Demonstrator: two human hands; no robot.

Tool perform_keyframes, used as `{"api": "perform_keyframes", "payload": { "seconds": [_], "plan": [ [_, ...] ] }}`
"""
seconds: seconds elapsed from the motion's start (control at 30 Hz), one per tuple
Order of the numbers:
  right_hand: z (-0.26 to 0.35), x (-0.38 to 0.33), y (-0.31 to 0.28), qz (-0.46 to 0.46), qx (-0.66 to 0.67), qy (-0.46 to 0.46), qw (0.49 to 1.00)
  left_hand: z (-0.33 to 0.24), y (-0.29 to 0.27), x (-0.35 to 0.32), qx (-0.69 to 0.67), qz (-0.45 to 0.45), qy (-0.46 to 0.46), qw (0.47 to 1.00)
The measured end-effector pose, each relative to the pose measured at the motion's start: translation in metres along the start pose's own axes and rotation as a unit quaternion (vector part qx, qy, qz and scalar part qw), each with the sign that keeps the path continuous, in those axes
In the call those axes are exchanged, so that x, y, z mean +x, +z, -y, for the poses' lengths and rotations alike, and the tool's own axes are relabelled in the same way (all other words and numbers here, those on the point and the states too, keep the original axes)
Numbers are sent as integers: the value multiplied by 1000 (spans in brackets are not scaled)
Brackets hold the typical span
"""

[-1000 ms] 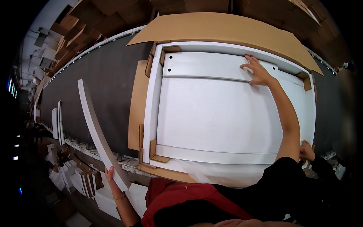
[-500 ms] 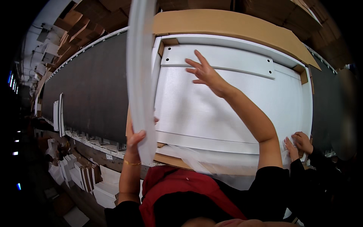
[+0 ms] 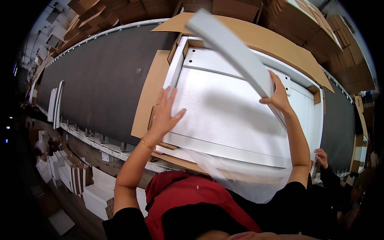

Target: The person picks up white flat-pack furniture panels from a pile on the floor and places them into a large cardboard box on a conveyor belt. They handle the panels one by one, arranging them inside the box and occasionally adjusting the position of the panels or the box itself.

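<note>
The long white strip [image 3: 232, 50] is held above the white panel [image 3: 228, 116], its long axis running from the far edge of the conveyor belt [image 3: 100, 76] down toward the right hand [image 3: 278, 96]. The right hand clamps the strip's near end with closed fingers. The left hand [image 3: 164, 116] lies flat and spread on the panel's left edge, gripping nothing. Half a second ago the left hand held the strip upright at the left; it now rests in the right hand.

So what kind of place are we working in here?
Likely a furniture packing line in a warehouse: a long dark conveyor belt, stacked brown cardboard sheets, and a flat white panel lying in an open cardboard carton.
</note>
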State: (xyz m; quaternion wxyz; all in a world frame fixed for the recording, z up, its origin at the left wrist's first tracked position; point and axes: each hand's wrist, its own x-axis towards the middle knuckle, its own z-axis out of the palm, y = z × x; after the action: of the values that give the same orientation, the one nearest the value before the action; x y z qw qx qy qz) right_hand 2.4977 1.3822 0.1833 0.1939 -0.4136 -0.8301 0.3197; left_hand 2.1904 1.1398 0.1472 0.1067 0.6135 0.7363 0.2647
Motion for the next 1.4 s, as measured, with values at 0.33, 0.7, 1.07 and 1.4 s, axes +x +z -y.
{"api": "perform_keyframes", "payload": {
  "seconds": [0.33,0.7,1.07,1.4],
  "plan": [
    [-62,24,64,78,-228,-105,965,0,-4,-3,62,41,18,997],
    [-78,31,86,12,-178,-142,974,11,-41,-105,132,-69,-104,983],
    [-58,-42,100,54,-157,-244,955,6,-6,-134,133,-169,-118,970],
    [-27,-26,138,58,-348,-138,926,24,8,-109,104,-235,-69,964]
  ]
}}
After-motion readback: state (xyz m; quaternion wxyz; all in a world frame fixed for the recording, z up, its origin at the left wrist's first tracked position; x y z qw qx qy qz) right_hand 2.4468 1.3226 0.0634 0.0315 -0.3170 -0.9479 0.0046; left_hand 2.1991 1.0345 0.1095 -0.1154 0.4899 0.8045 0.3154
